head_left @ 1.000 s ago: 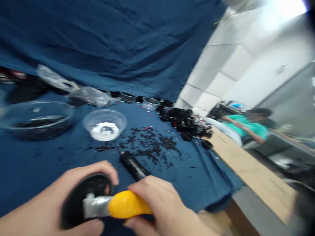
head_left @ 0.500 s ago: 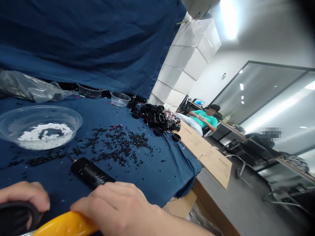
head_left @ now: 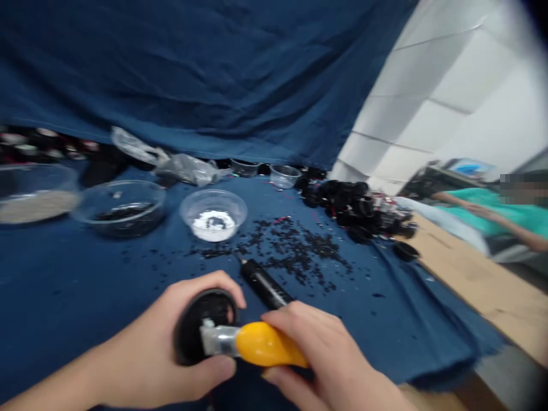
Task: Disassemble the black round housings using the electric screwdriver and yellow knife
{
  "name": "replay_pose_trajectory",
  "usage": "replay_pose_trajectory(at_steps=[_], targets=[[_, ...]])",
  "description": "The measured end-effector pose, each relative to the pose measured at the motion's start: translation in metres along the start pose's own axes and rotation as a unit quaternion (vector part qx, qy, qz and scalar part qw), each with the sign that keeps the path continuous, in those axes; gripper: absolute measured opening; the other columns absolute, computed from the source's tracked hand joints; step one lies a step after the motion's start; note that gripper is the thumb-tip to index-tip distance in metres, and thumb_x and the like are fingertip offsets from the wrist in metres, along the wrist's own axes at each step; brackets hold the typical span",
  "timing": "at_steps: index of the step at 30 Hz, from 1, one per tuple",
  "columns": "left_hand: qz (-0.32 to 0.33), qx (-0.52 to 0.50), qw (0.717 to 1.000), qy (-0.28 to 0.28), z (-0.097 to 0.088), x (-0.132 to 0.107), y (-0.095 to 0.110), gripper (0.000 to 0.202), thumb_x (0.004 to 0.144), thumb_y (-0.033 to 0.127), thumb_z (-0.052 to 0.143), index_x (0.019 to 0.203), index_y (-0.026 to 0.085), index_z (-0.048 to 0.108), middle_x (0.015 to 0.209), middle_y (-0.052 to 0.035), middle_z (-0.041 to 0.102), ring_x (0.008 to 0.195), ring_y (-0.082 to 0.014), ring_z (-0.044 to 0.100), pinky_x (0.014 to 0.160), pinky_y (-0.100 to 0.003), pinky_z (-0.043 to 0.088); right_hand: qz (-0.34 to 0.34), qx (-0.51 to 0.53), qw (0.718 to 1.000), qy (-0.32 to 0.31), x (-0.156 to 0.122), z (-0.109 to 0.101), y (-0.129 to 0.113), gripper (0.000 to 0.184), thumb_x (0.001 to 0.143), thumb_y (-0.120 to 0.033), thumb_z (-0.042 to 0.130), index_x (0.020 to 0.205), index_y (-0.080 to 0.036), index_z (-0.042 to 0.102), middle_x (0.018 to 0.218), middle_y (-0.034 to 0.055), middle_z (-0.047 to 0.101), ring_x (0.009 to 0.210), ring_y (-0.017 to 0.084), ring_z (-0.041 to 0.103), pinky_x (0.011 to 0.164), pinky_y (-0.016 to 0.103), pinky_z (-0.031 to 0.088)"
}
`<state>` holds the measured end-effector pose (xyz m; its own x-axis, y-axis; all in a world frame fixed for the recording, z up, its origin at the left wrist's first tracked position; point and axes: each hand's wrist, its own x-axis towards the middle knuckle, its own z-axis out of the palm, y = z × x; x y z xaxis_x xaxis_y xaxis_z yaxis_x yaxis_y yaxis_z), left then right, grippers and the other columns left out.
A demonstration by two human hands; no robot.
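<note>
My left hand [head_left: 158,348] is closed around a black round cup-shaped housing [head_left: 186,334], its open side turned toward my right hand. In my right hand [head_left: 321,348] is a yellow-handled brush [head_left: 268,344] with a silver neck. Its pale flat tip reaches into the mouth of the housing, where a small white bit shows; whether the tip touches the inside I cannot tell. Just beyond my right fingers lies a black pen-shaped electric screwdriver [head_left: 265,282], partly hidden by that hand, its bit pointing away to the left.
Small black parts [head_left: 295,248] are scattered across the blue cloth [head_left: 107,297]. Behind them stand a clear bowl of white pieces [head_left: 214,197], a bowl of black parts [head_left: 120,228] and a bowl of pale pieces [head_left: 38,171]. Black housings [head_left: 351,205] are heaped right. A person [head_left: 483,208] sits beyond.
The view has swung left, bringing more bowls into sight. My hands now appear nearer the middle, with the brush tip at the housing's mouth in clear view.
</note>
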<state>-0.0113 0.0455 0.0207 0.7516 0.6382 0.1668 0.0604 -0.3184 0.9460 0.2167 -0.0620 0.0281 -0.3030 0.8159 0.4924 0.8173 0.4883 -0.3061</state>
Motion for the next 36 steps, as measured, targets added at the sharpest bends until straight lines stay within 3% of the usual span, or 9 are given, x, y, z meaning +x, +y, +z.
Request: replay_pose_trajectory(at_steps=[2,4,11,20,28,36], targets=[[-0.039,0.012,0.997,-0.072,0.002,0.004,0.014,0.039,0.071,0.022,0.072,0.105,0.022,0.053,0.087,0.0017,0.060,0.075,-0.0163,0.059,0.058,-0.020,0.047,-0.037,-0.022,0.999,0.030,0.002,0.000,0.000,0.032,0.106,-0.046,0.034,0.115,-0.022,0.052,0.099,0.0017,0.069,0.090,0.012,0.068,0.079,0.019,0.053],[-0.058,-0.004,0.995,-0.079,0.003,0.006,0.020,0.040,0.071,0.023,0.071,0.105,0.022,0.049,0.081,0.0031,0.058,0.066,-0.0129,0.054,0.057,-0.021,0.045,-0.058,-0.042,0.996,0.051,0.003,0.003,-0.001,0.032,0.106,-0.047,0.036,0.114,-0.021,0.054,0.097,0.0016,0.070,0.088,0.012,0.069,0.079,0.018,0.054],[-0.054,-0.053,0.995,-0.063,0.003,0.004,0.023,0.042,0.069,0.025,0.075,0.104,0.021,0.051,0.088,0.0012,0.057,0.066,-0.0110,0.049,0.057,-0.022,0.040,-0.082,-0.066,0.993,0.057,0.002,0.003,0.000,0.032,0.106,-0.044,0.037,0.114,-0.018,0.053,0.095,0.0046,0.071,0.086,0.013,0.070,0.079,0.018,0.056],[-0.045,-0.041,0.996,-0.068,0.004,0.006,0.022,0.043,0.068,0.024,0.074,0.103,0.020,0.049,0.085,0.0008,0.056,0.061,-0.0100,0.048,0.054,-0.022,0.039,-0.064,-0.036,0.997,0.038,-0.002,0.005,0.002,0.028,0.106,-0.040,0.035,0.116,-0.018,0.049,0.096,0.0067,0.069,0.084,0.016,0.069,0.070,0.023,0.057],[-0.053,-0.039,0.997,-0.038,0.008,0.004,0.025,0.041,0.069,0.026,0.073,0.102,0.019,0.051,0.082,0.0006,0.057,0.063,-0.0111,0.049,0.055,-0.023,0.040,-0.062,-0.027,0.997,0.042,0.001,0.001,0.001,0.030,0.106,-0.042,0.034,0.117,-0.019,0.050,0.097,0.0051,0.070,0.085,0.014,0.069,0.074,0.022,0.056],[-0.033,-0.010,0.998,-0.056,0.006,0.005,0.022,0.041,0.071,0.024,0.073,0.104,0.020,0.049,0.084,0.0004,0.058,0.064,-0.0117,0.051,0.057,-0.023,0.044,-0.058,-0.035,0.997,0.046,0.002,-0.002,-0.002,0.029,0.107,-0.041,0.034,0.114,-0.019,0.052,0.096,0.0042,0.070,0.085,0.013,0.070,0.072,0.021,0.056]])
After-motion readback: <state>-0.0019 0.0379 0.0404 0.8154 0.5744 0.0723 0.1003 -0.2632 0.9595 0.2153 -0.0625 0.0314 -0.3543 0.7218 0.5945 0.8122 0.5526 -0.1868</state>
